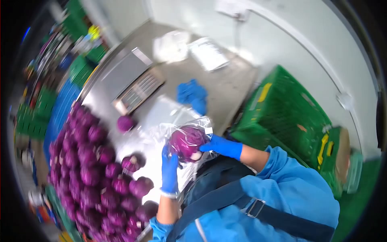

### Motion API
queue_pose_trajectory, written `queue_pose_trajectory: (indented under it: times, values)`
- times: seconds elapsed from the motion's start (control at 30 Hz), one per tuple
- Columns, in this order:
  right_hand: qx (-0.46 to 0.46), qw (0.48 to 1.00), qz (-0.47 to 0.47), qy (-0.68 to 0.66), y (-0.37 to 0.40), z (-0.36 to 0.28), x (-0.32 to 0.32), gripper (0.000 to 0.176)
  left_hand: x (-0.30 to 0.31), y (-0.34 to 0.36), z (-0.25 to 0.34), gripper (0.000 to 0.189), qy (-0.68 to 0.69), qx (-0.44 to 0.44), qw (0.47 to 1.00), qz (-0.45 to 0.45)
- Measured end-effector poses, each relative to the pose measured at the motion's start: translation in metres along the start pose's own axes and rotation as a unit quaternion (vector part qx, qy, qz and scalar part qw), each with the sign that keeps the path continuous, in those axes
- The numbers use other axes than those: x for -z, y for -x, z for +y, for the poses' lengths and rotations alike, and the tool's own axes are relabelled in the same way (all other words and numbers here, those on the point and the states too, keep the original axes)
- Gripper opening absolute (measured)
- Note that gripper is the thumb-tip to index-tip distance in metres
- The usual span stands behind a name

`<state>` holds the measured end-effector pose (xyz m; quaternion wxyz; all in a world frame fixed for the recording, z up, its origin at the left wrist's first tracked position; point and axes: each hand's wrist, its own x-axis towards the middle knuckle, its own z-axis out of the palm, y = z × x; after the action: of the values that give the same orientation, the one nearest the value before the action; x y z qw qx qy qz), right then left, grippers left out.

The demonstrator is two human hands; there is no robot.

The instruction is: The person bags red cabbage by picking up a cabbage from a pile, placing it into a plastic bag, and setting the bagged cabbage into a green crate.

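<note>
A red cabbage (pixel 188 142) sits inside a clear plastic bag (pixel 206 122), its pale stem end facing down toward my body. My left hand (pixel 169 169), in a blue glove, grips the cabbage from its left side through the film. On the other side, my gloved right hand (pixel 221 146) has its fingers against the wrapped cabbage. Both hands hold it above the metal table's near edge. More clear film (pixel 163 111) lies on the table just beyond the bag.
A large pile of red cabbages (pixel 89 174) covers the table's left side, and one loose cabbage (pixel 125 123) lies near the scale (pixel 137 90). Crumpled blue gloves (pixel 192 96) and white packets (pixel 208 53) lie farther back. A green crate (pixel 282 113) stands to the right.
</note>
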<state>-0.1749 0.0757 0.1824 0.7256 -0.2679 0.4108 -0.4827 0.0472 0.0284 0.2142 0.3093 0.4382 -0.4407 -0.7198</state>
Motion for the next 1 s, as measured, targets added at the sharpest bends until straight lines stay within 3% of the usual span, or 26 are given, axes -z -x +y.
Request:
queue_pose_trajectory:
  times: [0.03, 0.07, 0.1, 0.13, 0.17, 0.2, 0.23, 0.27, 0.33, 0.37, 0.43, 0.47, 0.5, 0.57, 0.6, 0.7, 0.77, 0.8, 0.83, 0.87, 0.93, 1.0]
  values:
    - [0.02, 0.995, 0.069, 0.073, 0.021, -0.022, 0.006, 0.049, -0.027, -0.009, -0.01, 0.054, 0.021, -0.041, 0.998, -0.041]
    - [0.016, 0.994, 0.097, -0.043, 0.044, -0.04, 0.025, 0.047, -0.055, -0.013, -0.005, 0.058, 0.118, 0.02, 0.99, -0.081]
    - [0.031, 0.995, 0.085, -0.049, 0.076, -0.074, 0.036, 0.049, -0.076, -0.007, 0.009, 0.062, 0.143, 0.039, 0.981, -0.123]
    - [0.039, 0.99, 0.091, 0.101, 0.104, -0.082, 0.066, 0.053, -0.096, 0.0, 0.022, 0.067, 0.165, 0.059, 0.971, -0.163]
    - [0.099, 0.99, 0.088, -0.045, 0.123, -0.097, 0.08, 0.062, -0.105, 0.009, 0.028, 0.071, 0.123, 0.031, 0.97, -0.208]
    - [0.154, 0.967, 0.075, -0.189, 0.14, -0.111, 0.092, 0.071, -0.103, -0.005, 0.013, 0.077, 0.123, -0.093, 0.949, -0.274]
    - [0.211, 0.953, 0.127, -0.176, 0.157, -0.111, 0.124, 0.068, -0.092, -0.019, -0.002, 0.069, -0.056, -0.087, 0.972, -0.213]
    - [0.263, 0.934, 0.174, -0.165, 0.172, -0.104, 0.163, 0.066, -0.07, -0.036, -0.033, 0.057, -0.103, -0.042, 0.982, -0.152]
    - [0.268, 0.907, 0.279, -0.164, 0.188, -0.103, 0.24, 0.062, -0.037, -0.057, -0.09, 0.034, -0.132, 0.011, 0.991, 0.003]
    - [0.273, 0.905, 0.272, -0.178, 0.191, -0.096, 0.272, 0.063, -0.02, -0.057, -0.112, 0.023, -0.116, 0.016, 0.989, 0.094]
    - [0.264, 0.903, 0.291, -0.176, 0.181, -0.09, 0.32, 0.062, 0.015, -0.051, -0.165, 0.012, -0.298, -0.052, 0.933, 0.195]
    - [0.252, 0.9, 0.319, -0.156, 0.174, -0.087, 0.333, 0.061, 0.028, -0.043, -0.187, 0.009, -0.353, -0.129, 0.906, 0.193]
    - [0.238, 0.897, 0.325, -0.183, 0.162, -0.085, 0.345, 0.059, 0.021, -0.035, -0.191, 0.008, -0.331, -0.102, 0.91, 0.227]
    - [0.219, 0.879, 0.352, -0.235, 0.145, -0.075, 0.368, 0.055, 0.002, -0.027, -0.182, 0.017, -0.287, 0.006, 0.941, 0.181]
    - [0.216, 0.903, 0.305, -0.209, 0.139, -0.063, 0.391, 0.053, -0.008, -0.027, -0.181, 0.02, -0.352, -0.028, 0.921, 0.167]
    - [0.118, 0.929, 0.351, -0.017, 0.126, -0.053, 0.418, 0.05, -0.011, -0.034, -0.194, 0.026, -0.487, -0.068, 0.857, 0.157]
    - [0.087, 0.92, 0.379, -0.053, 0.128, -0.069, 0.429, 0.034, 0.005, -0.041, -0.204, 0.018, -0.513, -0.114, 0.832, 0.177]
    - [0.059, 0.874, 0.456, 0.156, 0.141, -0.08, 0.444, 0.028, 0.017, -0.045, -0.215, 0.015, -0.423, -0.106, 0.878, 0.196]
    - [-0.004, 0.773, 0.532, 0.346, 0.149, -0.102, 0.432, 0.022, 0.028, -0.05, -0.224, 0.013, -0.324, -0.098, 0.917, 0.212]
    - [0.101, 0.725, 0.547, 0.406, 0.151, -0.11, 0.415, 0.019, 0.037, -0.056, -0.232, 0.01, -0.22, -0.093, 0.944, 0.227]
    - [0.279, 0.556, 0.569, 0.537, 0.137, -0.158, 0.295, 0.015, 0.024, -0.046, -0.168, 0.006, -0.235, -0.119, 0.935, 0.238]
    - [0.239, 0.816, 0.4, 0.342, 0.123, -0.141, 0.227, 0.013, 0.023, -0.037, -0.13, 0.006, -0.244, -0.188, 0.923, 0.231]
